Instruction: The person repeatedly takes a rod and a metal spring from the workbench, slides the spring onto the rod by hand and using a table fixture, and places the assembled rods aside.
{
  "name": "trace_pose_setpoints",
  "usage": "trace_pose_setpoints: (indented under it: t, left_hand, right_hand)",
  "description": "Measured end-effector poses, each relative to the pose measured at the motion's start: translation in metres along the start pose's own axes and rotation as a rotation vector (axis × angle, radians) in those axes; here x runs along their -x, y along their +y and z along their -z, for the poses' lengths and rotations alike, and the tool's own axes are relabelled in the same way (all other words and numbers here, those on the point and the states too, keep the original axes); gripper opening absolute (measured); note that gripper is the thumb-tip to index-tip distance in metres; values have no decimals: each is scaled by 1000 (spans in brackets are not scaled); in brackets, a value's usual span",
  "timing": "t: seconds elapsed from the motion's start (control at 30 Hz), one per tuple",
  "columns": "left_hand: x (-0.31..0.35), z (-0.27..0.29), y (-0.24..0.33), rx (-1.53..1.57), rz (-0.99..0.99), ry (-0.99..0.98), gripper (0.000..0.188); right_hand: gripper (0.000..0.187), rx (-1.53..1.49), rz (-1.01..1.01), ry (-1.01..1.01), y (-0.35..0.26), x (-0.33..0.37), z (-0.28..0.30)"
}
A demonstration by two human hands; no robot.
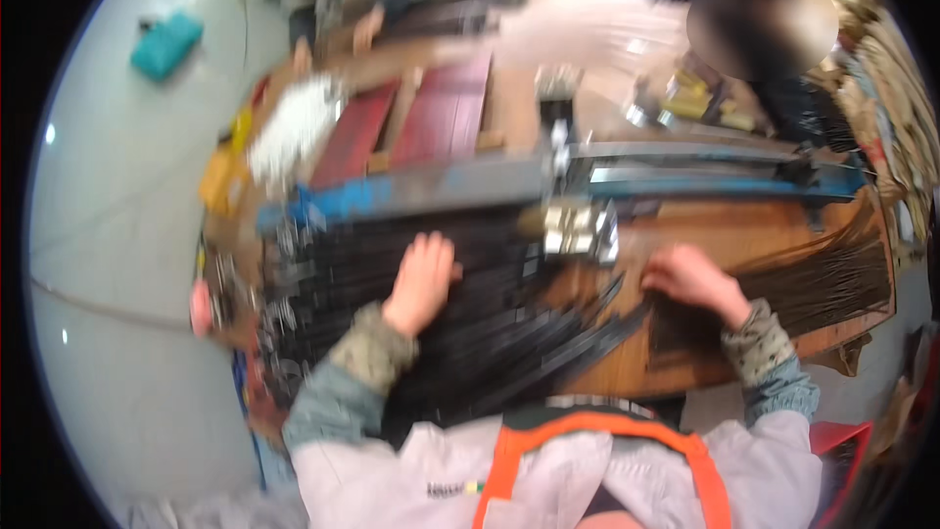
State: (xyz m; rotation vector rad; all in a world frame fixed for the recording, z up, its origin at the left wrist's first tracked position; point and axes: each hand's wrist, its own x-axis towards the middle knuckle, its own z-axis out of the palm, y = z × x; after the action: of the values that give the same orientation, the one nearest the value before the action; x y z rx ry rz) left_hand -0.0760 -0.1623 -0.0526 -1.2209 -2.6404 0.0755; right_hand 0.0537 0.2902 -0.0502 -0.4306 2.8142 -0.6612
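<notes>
My left hand (421, 279) lies on a wide pile of thin black strips (362, 245), its fingers stretched out and close together. Motion blur smears the whole picture. To the right, my right hand (690, 279) is curled, fingertips bent inward, over the gap between the black pile and a second bundle of dark brown strips (832, 274). Loose black strip ends (627, 323) lie just below those fingers. Whether anything is pinched in them I cannot make out. Between my hands and farther back sits a shiny metal block (578, 232) by the rail.
A long blue and grey metal rail (441, 184) crosses the wooden table (617, 362). Beyond it lie dark red panels (441, 113) and a white bundle (299, 127). Two other people stand across the table, one person's hand (368, 29) at its far edge. A teal bag (166, 44) is on the floor.
</notes>
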Motion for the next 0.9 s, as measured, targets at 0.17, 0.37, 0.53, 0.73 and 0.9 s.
trace_pose_setpoints:
  t: [0.17, 0.37, 0.53, 0.73, 0.9]
  left_hand:
    - [5, 34, 6, 320, -97, -30, 21]
    - [10, 56, 9, 340, -28, -50, 20]
    - [-17, 69, 58, 437, -161, -45, 21]
    - [-34, 45, 106, 558, -197, 67, 24]
    - [-43, 64, 106, 492, -193, 50, 30]
  right_hand:
    - [22, -402, -197, 331, 7, 18, -19]
    - [21, -342, -16, 127, -20, 17, 2]
    - [17, -407, -12, 199, -27, 25, 2]
    - [14, -490, 21, 402, -26, 31, -20]
    - [16, -271, 53, 460, -24, 44, -27]
